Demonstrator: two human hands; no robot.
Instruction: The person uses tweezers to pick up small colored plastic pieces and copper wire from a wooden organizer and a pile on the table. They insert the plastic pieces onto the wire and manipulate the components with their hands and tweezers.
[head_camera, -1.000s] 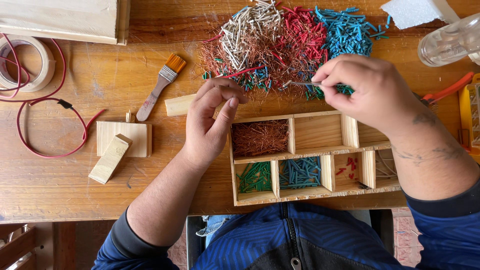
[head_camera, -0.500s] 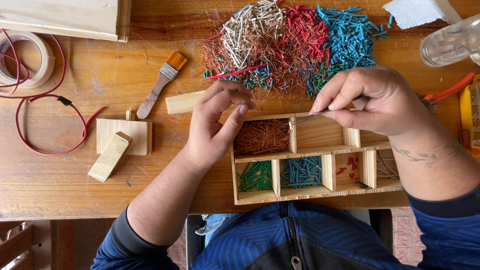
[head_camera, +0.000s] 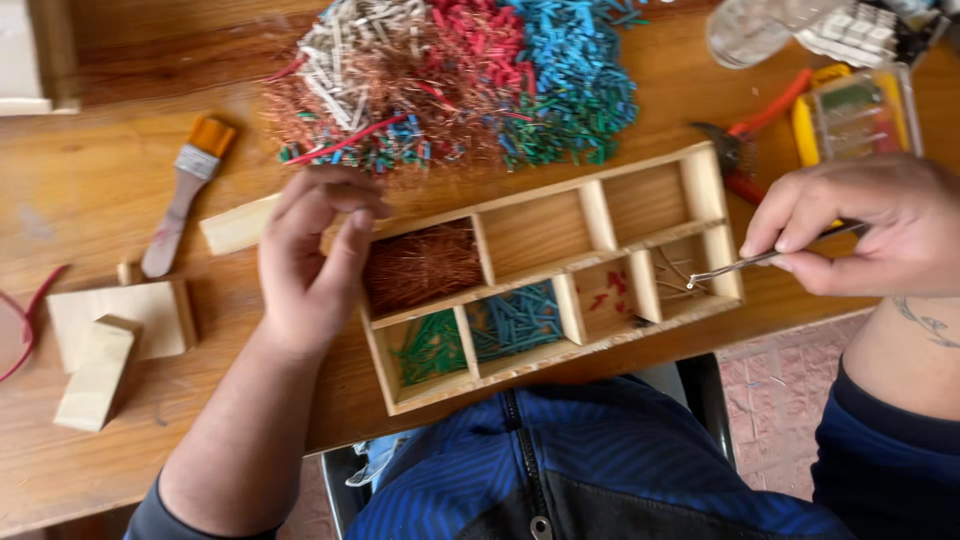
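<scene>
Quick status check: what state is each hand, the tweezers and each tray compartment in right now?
Left hand: empty, fingers curled, by the tray's left end.
Right hand: pinching tweezers.
Tweezers: tips over the tray's right-hand compartment.
Wooden tray: open; copper, green, blue and a few red pieces sorted; two upper compartments empty.
Wire pile: unsorted, mixed colours.

Red cord (head_camera: 22, 330) cut by left edge, only loop visible. Clear plastic item (head_camera: 765, 28) top right cropped + blurred, kind unclear. Pliers (head_camera: 760, 135) partly hidden behind tray (head_camera: 655, 305). Tweezers (head_camera: 745, 263) upper end hidden in right hand (head_camera: 865, 225); tip contents too small to tell.
</scene>
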